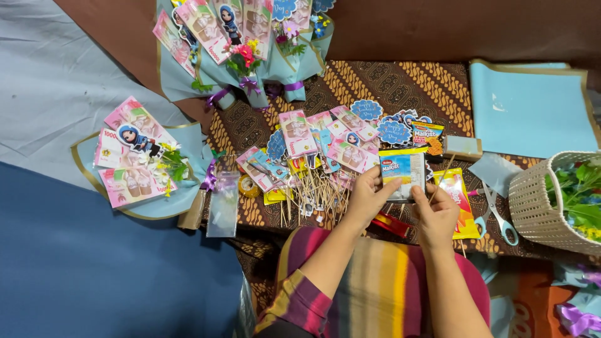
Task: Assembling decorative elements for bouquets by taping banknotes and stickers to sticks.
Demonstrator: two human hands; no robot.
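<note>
Hands meet over 1 small snack packet [404, 175], a flat pouch with a yellow top band and a white and blue face, held just above the batik-covered desk [400, 84], straight ahead of the person's lap. The left hand [366, 199] clamps the packet's left edge, thumb lying across the front face and fingers behind. The right hand [436, 213] sits just right of and below the packet, fingers pinched on a thin wooden skewer [442, 178] that slants up and to the right, its lower end in the fingers and its upper end near the packet's right edge. So the 2 hands are close but not touching, each closed on its own thing.

Relation that matters: the packet stands roughly upright in view, its long axis running away from the person, while the skewer lies beside its right flank at a slight tilt from that axis. The right hand is the nearer one to the skewer; the left is the nearer one to the packet's body.

Around them: a pile of skewered paper toppers and pink notes [313, 163] lies just left of the left hand, a second yellow snack packet [460, 200] lies just right of the right hand, and scissors [498, 216] with pale blue handles rest between that packet and a woven basket [538, 209]. Finished bouquets [244, 44] in pale blue wrap sit well apart at the top.
</note>
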